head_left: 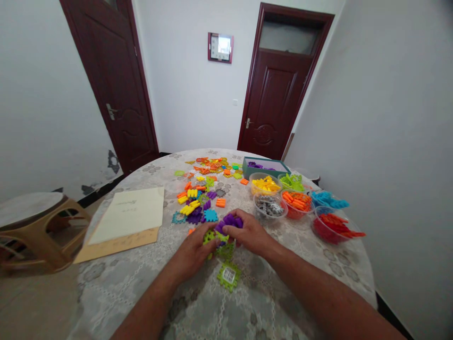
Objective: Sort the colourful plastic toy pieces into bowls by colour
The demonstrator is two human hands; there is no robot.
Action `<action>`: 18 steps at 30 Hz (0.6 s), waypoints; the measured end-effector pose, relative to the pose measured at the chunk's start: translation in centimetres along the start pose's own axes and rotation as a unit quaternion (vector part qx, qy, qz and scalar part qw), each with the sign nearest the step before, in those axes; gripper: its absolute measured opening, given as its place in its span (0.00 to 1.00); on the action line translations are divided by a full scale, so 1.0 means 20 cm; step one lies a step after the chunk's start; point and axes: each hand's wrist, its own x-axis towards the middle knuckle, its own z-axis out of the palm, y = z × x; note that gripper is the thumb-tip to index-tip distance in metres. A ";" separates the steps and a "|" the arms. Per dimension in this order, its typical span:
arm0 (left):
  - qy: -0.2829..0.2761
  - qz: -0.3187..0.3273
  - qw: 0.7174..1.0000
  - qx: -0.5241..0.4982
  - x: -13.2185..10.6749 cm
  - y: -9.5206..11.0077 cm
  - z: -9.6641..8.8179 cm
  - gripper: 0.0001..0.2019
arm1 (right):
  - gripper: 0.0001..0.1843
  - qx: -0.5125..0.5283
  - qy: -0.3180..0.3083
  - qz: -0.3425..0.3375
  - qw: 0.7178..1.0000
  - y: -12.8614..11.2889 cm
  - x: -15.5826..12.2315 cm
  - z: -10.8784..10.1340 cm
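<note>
My left hand point(200, 244) is closed on lime-green toothed building pieces point(209, 237), thumb on top. In my right hand point(247, 231) are purple building pieces point(230, 222), pinched between thumb and fingers and close against the green ones. A green square piece point(225, 251) shows just below the hands; whether it joins the held pieces I cannot tell. Nearer to me on the tablecloth lies a lime-green square frame piece point(229, 276) with a white centre. Just past my hands are a blue square piece point(211, 216) and an orange piece point(221, 202).
Loose coloured pieces point(191, 206) spread across the table's middle and back. At right stand clear bowls of yellow point(264, 185), grey point(271, 207), orange point(297, 201), green, blue and red pieces point(332, 227), plus a box point(265, 167) holding purple ones. Paper sheets point(130, 212) lie left.
</note>
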 end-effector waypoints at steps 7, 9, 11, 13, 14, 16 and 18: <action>0.078 -0.088 0.992 -0.046 0.03 -0.03 -0.04 0.30 | 0.15 0.019 0.157 -0.013 0.987 -0.23 0.32 -0.52; 0.103 -0.099 0.989 -0.045 0.04 -0.04 -0.04 0.30 | 0.12 0.090 0.205 0.052 0.973 -0.26 0.50 -0.69; 0.119 -0.107 0.986 -0.046 0.06 -0.05 -0.05 0.31 | 0.07 0.116 0.230 0.088 0.962 -0.29 0.68 -0.83; 0.135 -0.113 0.983 -0.047 0.07 -0.05 -0.05 0.32 | 0.05 0.127 0.255 0.113 0.952 -0.31 0.83 -0.95; 0.143 -0.117 0.982 -0.047 0.07 -0.06 -0.06 0.32 | 0.05 0.133 0.267 0.122 0.947 -0.33 0.90 -0.99; 0.151 -0.128 0.979 -0.044 0.08 -0.07 -0.07 0.33 | 0.06 0.146 0.288 0.133 0.937 -0.35 1.00 -1.07; 0.149 -0.135 0.979 -0.040 0.09 -0.10 -0.07 0.34 | 0.06 0.159 0.303 0.141 0.929 -0.37 1.07 -1.12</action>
